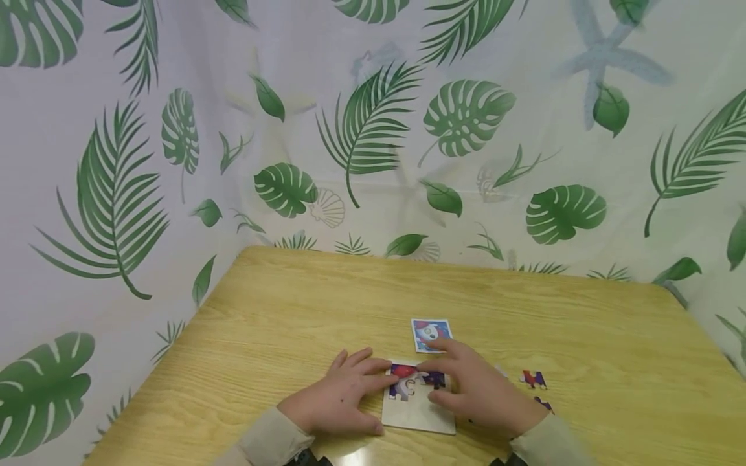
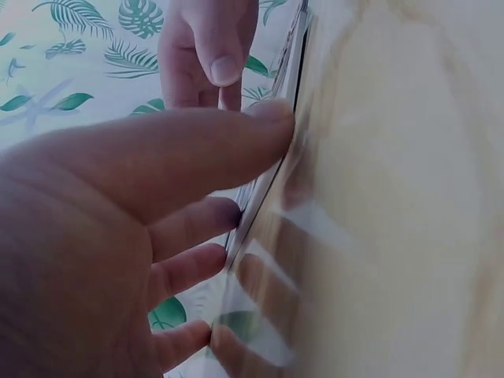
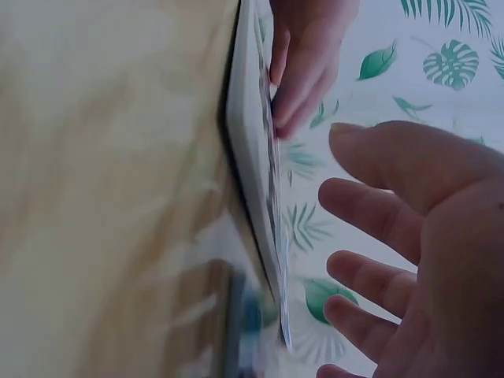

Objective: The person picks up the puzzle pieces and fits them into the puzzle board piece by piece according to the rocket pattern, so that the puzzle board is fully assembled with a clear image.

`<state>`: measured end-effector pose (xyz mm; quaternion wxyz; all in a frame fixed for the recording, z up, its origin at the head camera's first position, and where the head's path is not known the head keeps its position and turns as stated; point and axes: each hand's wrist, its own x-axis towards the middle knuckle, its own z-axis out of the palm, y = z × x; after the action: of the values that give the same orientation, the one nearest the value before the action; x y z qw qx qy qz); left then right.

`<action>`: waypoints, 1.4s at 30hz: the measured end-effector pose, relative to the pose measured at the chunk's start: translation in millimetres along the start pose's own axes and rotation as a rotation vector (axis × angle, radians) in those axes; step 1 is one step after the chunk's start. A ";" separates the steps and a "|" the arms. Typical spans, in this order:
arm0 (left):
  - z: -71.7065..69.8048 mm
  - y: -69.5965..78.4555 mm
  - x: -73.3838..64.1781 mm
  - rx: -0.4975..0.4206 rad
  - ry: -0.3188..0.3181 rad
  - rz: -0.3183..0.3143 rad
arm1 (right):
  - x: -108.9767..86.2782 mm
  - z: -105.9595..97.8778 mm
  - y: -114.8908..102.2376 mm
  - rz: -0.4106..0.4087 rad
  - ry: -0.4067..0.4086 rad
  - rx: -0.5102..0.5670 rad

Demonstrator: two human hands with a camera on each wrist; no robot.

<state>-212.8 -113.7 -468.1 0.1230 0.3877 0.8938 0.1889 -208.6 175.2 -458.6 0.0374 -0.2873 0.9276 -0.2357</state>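
Note:
A square jigsaw puzzle board lies flat on the table, with dark purple and red pieces along its upper part and bare pale wood below. My left hand rests at the board's left side, fingers extended onto the assembled pieces and thumb by the lower left corner. In the left wrist view the thumb touches near the board's edge. Over the board's right part hovers my right hand, its fingers relaxed. The right wrist view shows those fingers apart from the board, holding nothing visible.
Just behind the board lies a small picture card, partly covered by the right hand. Loose puzzle pieces lie to the right of that hand, one partly hidden by the wrist. A leaf-print curtain hangs behind the wooden table.

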 end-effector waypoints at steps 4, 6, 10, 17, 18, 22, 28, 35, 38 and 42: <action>2.8 1.9 1.0 -0.015 -0.007 -0.019 | -11.2 -11.9 14.4 0.065 0.027 -0.014; 3.7 2.0 0.3 -0.028 -0.015 -0.039 | -18.4 -15.6 23.2 0.096 0.039 -0.009; 4.8 1.4 -0.8 -0.026 -0.014 -0.054 | -33.4 -21.4 40.8 0.131 0.080 -0.012; 5.6 2.3 -0.6 -0.014 -0.010 -0.039 | -56.0 -31.9 67.3 0.177 0.145 -0.018; 5.5 2.6 -0.5 -0.012 -0.008 -0.038 | -58.1 -33.1 70.2 0.187 0.149 -0.011; 4.6 3.7 0.1 -0.010 -0.003 -0.043 | -62.4 -35.2 78.3 0.225 0.123 0.026; 2.3 3.6 0.1 -0.022 -0.002 -0.061 | -64.1 -35.4 82.3 0.224 0.082 0.008; 1.2 4.5 -0.2 -0.022 -0.004 -0.068 | -64.0 -35.0 83.2 0.202 0.105 -0.011; 1.2 4.3 -0.1 -0.024 -0.008 -0.072 | -64.0 -35.0 85.6 0.223 0.097 0.014; 1.6 3.5 0.5 -0.023 -0.013 -0.074 | -64.4 -35.3 89.3 0.246 0.080 0.043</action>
<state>-210.3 -110.8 -468.1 0.1400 0.3543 0.9044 0.1919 -208.3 290.0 -472.6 0.0351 -0.1606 0.9514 -0.2604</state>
